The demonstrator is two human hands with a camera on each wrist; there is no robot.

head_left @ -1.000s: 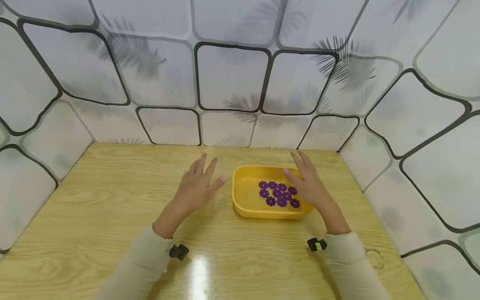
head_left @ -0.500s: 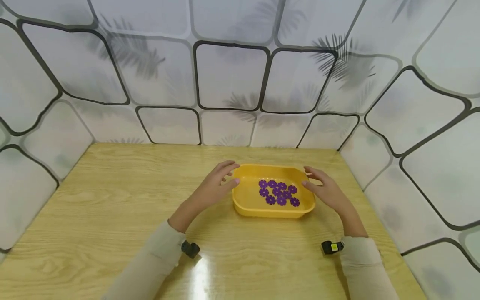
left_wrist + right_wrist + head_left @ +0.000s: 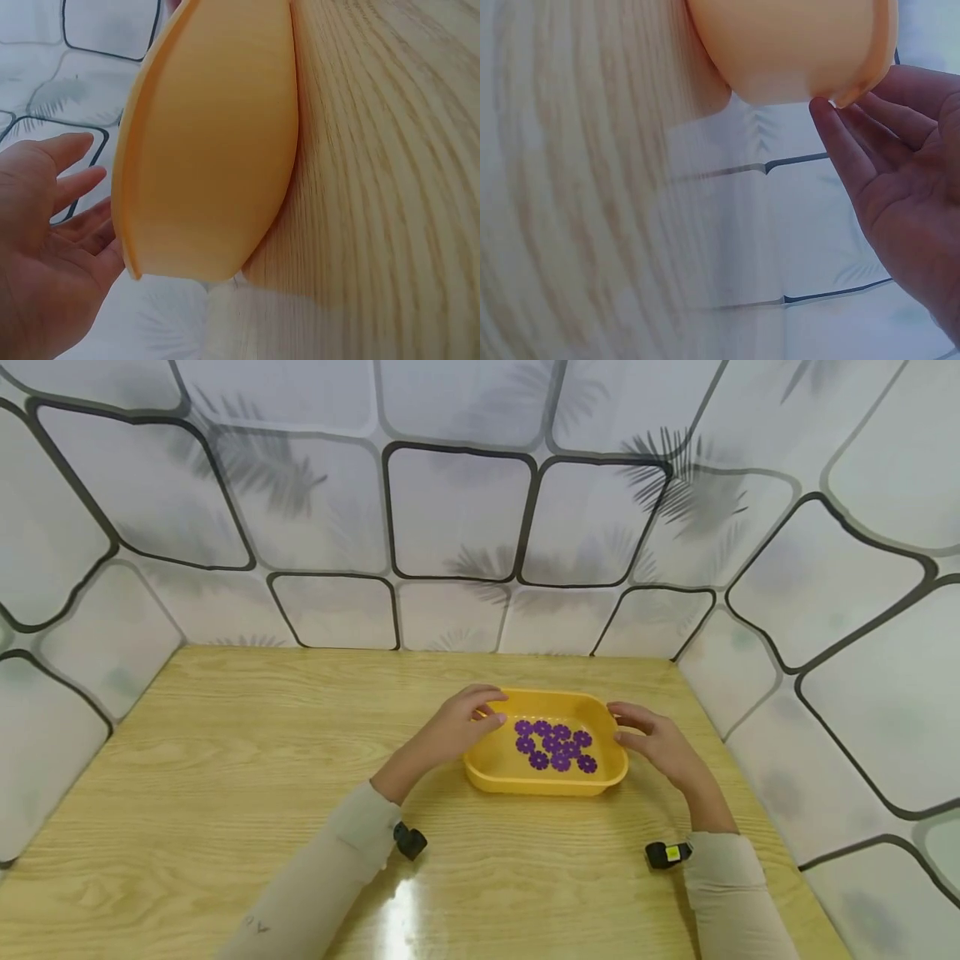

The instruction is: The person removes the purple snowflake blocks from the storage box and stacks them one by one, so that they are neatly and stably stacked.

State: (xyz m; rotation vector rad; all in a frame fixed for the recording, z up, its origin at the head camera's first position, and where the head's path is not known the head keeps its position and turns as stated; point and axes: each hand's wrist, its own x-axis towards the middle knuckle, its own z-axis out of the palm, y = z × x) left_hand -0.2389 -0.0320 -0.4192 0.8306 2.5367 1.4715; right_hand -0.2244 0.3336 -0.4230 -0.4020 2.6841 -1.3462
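Note:
A yellow plastic basin [image 3: 543,787] stands on the table and holds several purple flower-shaped discs [image 3: 559,762], lying flat in a loose cluster. At its left end, my left hand [image 3: 452,727] reaches over the rim with thumb and fingers apart; in the left wrist view the fingers of this hand [image 3: 52,247] lie beside the rim, partly hidden by it. My right hand [image 3: 666,752] holds the right end, its thumb and fingers on either side of the rim. The right wrist view shows a fingertip [image 3: 823,112] touching the rim's corner.
The wood-grain table [image 3: 225,777] extends left and in front of the basin. A patterned white wall [image 3: 465,518] rises behind it, with another side wall [image 3: 847,685] at the right. Small black cameras [image 3: 410,841] are strapped at both wrists.
My left hand has moved right, from beside the basin to over its left rim. My right hand has drawn back from above the discs to the right rim. The basin stays in place.

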